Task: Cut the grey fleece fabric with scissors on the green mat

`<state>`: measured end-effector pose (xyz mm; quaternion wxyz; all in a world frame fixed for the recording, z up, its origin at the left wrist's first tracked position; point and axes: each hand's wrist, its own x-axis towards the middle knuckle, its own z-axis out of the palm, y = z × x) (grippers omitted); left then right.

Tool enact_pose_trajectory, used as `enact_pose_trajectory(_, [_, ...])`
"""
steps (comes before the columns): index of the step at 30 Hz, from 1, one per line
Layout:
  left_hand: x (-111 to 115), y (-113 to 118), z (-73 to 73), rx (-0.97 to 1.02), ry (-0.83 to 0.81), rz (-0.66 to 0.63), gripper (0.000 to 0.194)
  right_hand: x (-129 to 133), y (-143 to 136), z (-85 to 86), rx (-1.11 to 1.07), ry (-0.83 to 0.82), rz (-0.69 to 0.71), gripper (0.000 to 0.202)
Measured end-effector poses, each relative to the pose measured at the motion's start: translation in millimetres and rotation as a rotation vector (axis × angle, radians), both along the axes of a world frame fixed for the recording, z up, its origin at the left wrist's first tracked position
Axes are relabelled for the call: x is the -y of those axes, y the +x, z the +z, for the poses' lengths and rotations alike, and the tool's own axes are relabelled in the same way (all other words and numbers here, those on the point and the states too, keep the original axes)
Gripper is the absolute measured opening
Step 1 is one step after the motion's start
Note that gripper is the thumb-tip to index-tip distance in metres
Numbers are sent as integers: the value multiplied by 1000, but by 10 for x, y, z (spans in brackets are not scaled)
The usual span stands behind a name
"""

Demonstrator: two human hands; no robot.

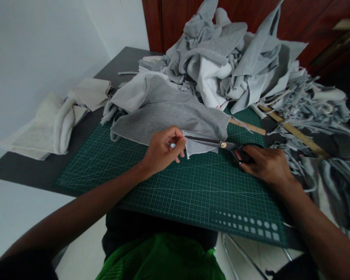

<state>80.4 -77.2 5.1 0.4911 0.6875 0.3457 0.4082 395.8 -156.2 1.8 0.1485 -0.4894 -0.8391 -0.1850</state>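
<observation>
The step in hand looks like cutting. The gray cloth (169,109) lies on the green mat (175,190), which is on the desk (113,64). Its near edge is by the hands, and a small flap of it hangs on the near side of the scissors (229,146).

The left hand (160,151) has its thumb and first finger pinched together on the edge of the gray cloth, right by the tip of the blades. The right hand (268,165) has its fingers wrapped around the black handles of the scissors. The blades point left, at the pinched spot. I cannot tell how far apart the blades are, or if the cloth is between them all the way along.

The next move, I think, calls for the left fingers to hold the cloth flat and a bit tight, but out of the way of the tip. The right hand needs to keep the blades on the line and squeeze slowly. If the cloth goes loose, it could fold and the cut could turn out wavy. The left fingers are so near the tip that they could get nipped.

A wood strip (251,127) pokes out at the right side of the cloth. The big pile (221,46) is on the far side, and thin scraps (317,103) lie to the right.
</observation>
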Motion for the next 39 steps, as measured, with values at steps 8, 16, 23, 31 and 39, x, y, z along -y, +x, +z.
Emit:
enact_pose_trajectory(8, [-1,0,-4,7,2,9,22,-2,-6,-17,-17,-21,-35,16])
enact_pose_trajectory(16, [-21,15,-7,87,-105,-18,23,20,-70,-89,-41,-44,-12,13])
enact_pose_trajectory(23, [-47,2,-5,132,-186,-56,23,30,-149,-86,-32,-36,7,13])
enact_pose_trajectory(31, [-46,-11,24,75,-221,-82,24,12,-95,-66,-49,-54,-20,14])
enact_pose_trajectory(39, [-65,-15,39,142,-268,-90,25,5,-240,-117,-160,-154,-6,13])
